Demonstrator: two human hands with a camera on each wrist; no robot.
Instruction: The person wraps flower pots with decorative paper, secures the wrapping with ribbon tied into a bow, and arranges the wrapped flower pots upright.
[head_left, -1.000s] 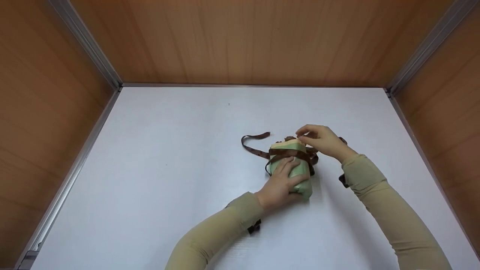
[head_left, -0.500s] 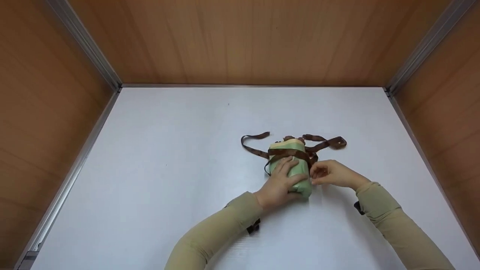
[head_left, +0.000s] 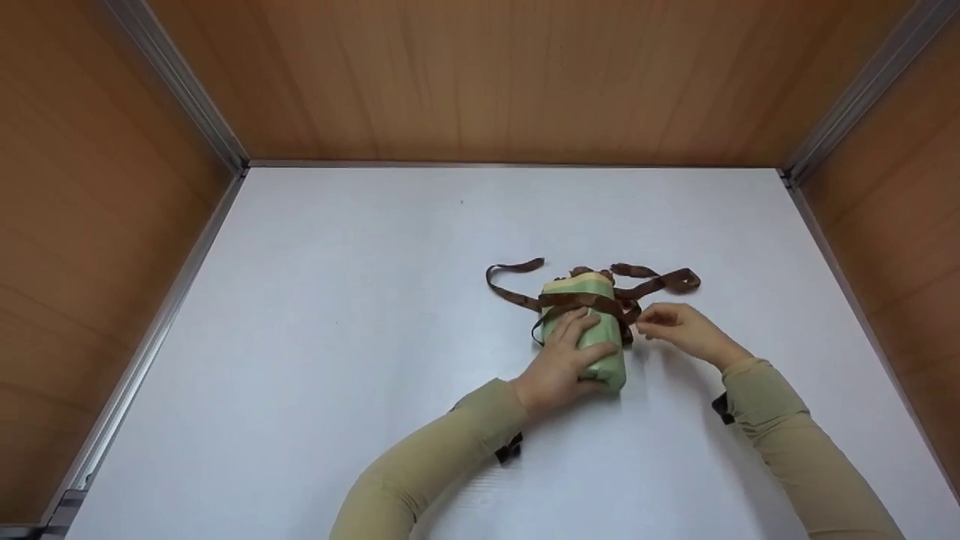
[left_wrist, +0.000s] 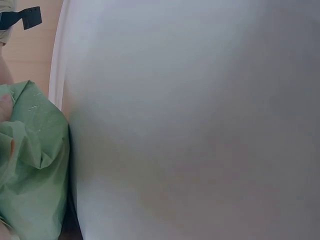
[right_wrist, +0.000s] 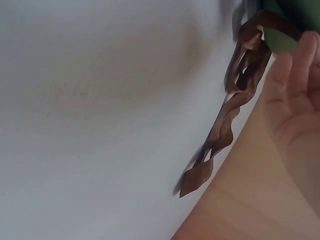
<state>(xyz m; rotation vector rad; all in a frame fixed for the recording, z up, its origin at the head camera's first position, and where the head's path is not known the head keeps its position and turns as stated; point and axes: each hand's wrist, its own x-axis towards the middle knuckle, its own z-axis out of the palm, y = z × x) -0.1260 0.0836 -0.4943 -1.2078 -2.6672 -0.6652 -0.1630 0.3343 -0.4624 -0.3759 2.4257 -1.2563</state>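
A green-wrapped bundle [head_left: 609, 367] lies on the white table, with a cream edge and crumpled brown bits at its far end. Brown ribbon [head_left: 574, 299] runs across it. My left hand [head_left: 555, 367] holds the bundle from above, fingers spread over the wrap; the left wrist view catches only green wrapping [left_wrist: 37, 150] and parts of fingers at its edge. My right hand [head_left: 690, 330] is just right of the bundle, fingers loosely bent. In the right wrist view its fingertips [right_wrist: 307, 42] are right at the ribbon [right_wrist: 260, 22] beside the green wrap.
One ribbon tail [head_left: 510, 295] curls out to the left on the table [head_left: 337, 315]. Another looped tail [head_left: 664, 283] extends to the right. Wood-grain panels [head_left: 487, 82] with grey metal edging [head_left: 180, 82] close off the back and both sides.
My right hand has come down from the bundle's far end to its right side, then slightly up and right. The right ribbon tail now lies uncovered. My left hand stays on the bundle.
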